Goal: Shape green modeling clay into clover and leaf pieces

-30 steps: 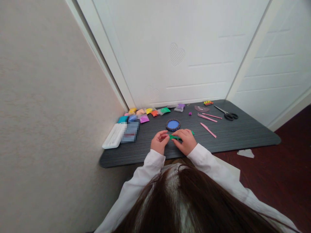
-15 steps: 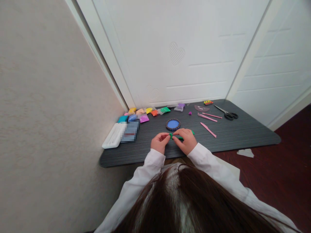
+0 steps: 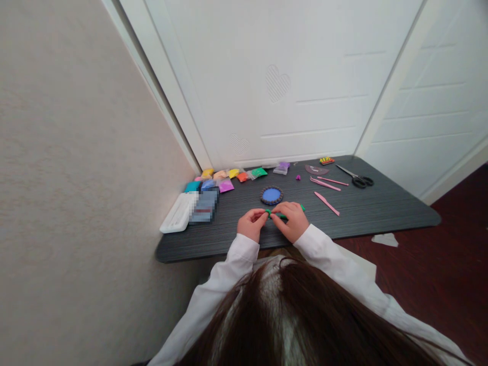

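A green clay strip (image 3: 280, 215) lies across the near middle of the dark table (image 3: 381, 213). My left hand (image 3: 250, 224) pinches its left end with curled fingers. My right hand (image 3: 293, 220) is closed over the rest of the strip, whose far tip pokes out at the right. Just beyond my hands sits a round blue clay disc with a dark beaded rim (image 3: 271, 195). White sleeves cover both wrists, and my dark hair fills the bottom of the view.
Several small bags of coloured clay (image 3: 229, 179) line the back left. A white tray (image 3: 178, 213) sits at the left edge. Pink sculpting tools (image 3: 326, 202), scissors (image 3: 356, 179), a purple bag (image 3: 282, 168) and small clay pieces (image 3: 327, 161) lie at the back right. White doors stand behind.
The left end of the green strip has been curled inward between my fingertips. My hands have drawn slightly closer together; nothing else on the table has moved.
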Tool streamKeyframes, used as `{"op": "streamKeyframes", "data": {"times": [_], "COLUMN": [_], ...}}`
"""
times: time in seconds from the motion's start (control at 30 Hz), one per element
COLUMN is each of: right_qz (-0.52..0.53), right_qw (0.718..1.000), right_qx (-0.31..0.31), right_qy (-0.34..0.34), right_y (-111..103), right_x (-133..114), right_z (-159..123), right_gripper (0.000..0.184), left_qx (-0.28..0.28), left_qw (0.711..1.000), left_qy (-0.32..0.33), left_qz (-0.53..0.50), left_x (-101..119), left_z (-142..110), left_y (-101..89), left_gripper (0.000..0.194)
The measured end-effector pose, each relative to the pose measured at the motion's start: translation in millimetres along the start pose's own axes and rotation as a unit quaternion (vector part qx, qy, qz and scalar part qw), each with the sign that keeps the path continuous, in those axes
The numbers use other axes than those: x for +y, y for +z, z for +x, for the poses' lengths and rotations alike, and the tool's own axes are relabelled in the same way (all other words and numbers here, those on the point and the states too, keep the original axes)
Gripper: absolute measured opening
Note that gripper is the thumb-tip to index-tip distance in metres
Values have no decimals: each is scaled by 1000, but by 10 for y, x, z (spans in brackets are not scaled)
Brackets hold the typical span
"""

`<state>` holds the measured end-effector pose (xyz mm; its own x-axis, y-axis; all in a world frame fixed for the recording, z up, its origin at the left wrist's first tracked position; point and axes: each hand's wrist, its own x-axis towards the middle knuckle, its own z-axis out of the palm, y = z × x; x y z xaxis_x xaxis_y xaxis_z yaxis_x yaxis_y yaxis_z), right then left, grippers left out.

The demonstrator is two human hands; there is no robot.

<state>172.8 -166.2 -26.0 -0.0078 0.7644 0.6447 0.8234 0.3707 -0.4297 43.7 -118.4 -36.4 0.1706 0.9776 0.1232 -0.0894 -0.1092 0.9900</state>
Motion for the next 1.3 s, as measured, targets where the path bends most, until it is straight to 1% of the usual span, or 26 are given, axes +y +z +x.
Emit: {"op": "streamKeyframes", "data": {"times": [0.17, 0.3, 0.63, 1.0, 1.13, 1.3], "right_qz": [-2, -3, -6, 2, 6, 7], "right_qw": [1000, 1000, 1000, 1000, 1000, 1000], "right_qx": [0, 5, 11, 13, 8, 7], "right_qy": [0, 4, 12, 14, 9, 4], "right_y": [-2, 7, 14, 25, 23, 17], "right_x": [-8, 0, 36, 45, 47, 41], "right_z": [1, 0, 6, 3, 7, 9], "right_gripper": [11, 12, 9, 10, 9, 8], "left_qx": [8, 4, -68, -65, -65, -67], "left_qw": [1000, 1000, 998, 997, 998, 998], "left_qy": [11, 15, 17, 24, 21, 16], "left_qz": [16, 17, 2, 19, 15, 4], "left_x": [19, 8, 9, 93, 78, 41], "left_z": [-16, -11, -32, -57, -47, -35], "left_y": [-13, -12, -26, -19, -19, -14], "left_gripper": [19, 18, 24, 18, 18, 22]}}
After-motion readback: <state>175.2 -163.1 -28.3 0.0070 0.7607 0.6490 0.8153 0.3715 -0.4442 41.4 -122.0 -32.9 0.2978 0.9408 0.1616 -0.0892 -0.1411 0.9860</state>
